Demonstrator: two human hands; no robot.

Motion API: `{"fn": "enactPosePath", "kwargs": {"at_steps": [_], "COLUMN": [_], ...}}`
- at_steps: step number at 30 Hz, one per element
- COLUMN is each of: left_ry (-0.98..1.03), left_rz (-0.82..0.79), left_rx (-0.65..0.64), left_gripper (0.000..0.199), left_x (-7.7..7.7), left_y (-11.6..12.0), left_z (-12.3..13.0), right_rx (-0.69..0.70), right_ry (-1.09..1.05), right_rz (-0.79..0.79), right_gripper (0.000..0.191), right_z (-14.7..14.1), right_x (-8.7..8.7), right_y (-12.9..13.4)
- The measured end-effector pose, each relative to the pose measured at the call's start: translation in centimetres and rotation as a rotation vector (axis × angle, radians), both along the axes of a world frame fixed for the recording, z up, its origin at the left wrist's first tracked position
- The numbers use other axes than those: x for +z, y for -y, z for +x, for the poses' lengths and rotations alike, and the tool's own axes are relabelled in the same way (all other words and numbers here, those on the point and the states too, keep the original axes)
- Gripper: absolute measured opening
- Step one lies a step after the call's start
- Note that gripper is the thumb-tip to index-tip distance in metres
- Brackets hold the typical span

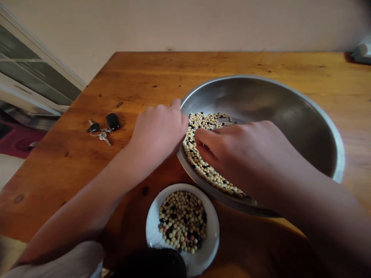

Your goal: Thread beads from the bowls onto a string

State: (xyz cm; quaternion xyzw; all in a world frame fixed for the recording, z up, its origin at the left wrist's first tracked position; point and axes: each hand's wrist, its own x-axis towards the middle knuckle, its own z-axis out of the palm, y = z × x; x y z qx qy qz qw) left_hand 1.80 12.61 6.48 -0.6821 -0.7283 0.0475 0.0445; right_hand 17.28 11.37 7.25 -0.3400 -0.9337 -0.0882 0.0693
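A wide stainless steel basin stands on the wooden table, tipped a little towards me. Cream and black beads lie gathered along its near left side. My left hand is closed on the basin's left rim. Inside the basin, my right hand reaches down to the beads with thumb and fingers curled together. Its fingertips are partly hidden, so what they pinch cannot be made out. Close in front of the basin sits a white bowl with more beads, mostly cream and black with a few pink and blue ones.
A bunch of keys with black fobs lies on the table at the left. Behind the table is a plain wall. A grey object rests at the far right corner. Something dark covers the bowl's near edge.
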Motion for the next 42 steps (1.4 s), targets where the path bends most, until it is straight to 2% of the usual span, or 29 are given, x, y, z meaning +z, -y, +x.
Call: {"fn": "enactPosePath", "kwargs": {"at_steps": [9, 15, 17, 24, 30, 35, 42], "left_ry": [-0.009, -0.003, 0.000, -0.019, -0.031, -0.049, -0.023], "left_rz": [0.014, 0.030, 0.028, 0.029, 0.024, 0.026, 0.012], "left_rx": [-0.027, -0.030, -0.026, -0.035, -0.040, -0.043, -0.051], "left_gripper": [0.042, 0.043, 0.042, 0.042, 0.043, 0.044, 0.045], "left_x": [-0.1, -0.1, -0.1, -0.1, -0.2, 0.0, 0.1], "left_y": [0.0, 0.1, 0.2, 0.1, 0.1, 0.2, 0.3], "left_z": [0.0, -0.1, -0.2, -0.2, -0.3, -0.3, -0.3], "right_rx": [-0.002, -0.059, -0.044, 0.056, -0.019, -0.022, -0.075], "right_ry": [0.021, 0.177, 0.179, 0.074, 0.124, 0.112, 0.179], "right_rz": [-0.030, -0.263, -0.297, -0.214, -0.263, -0.250, -0.262], "right_gripper": [0.020, 0.016, 0.014, 0.013, 0.015, 0.010, 0.014], "right_z": [-0.3, -0.9, -0.9, -0.5, -0.5, -0.3, 0.2], "right_x": [-0.1, 0.0, -0.2, -1.0, -0.7, -0.6, -0.1], "right_y": [0.1, 0.1, 0.2, 0.2, -0.1, -0.3, -0.4]}}
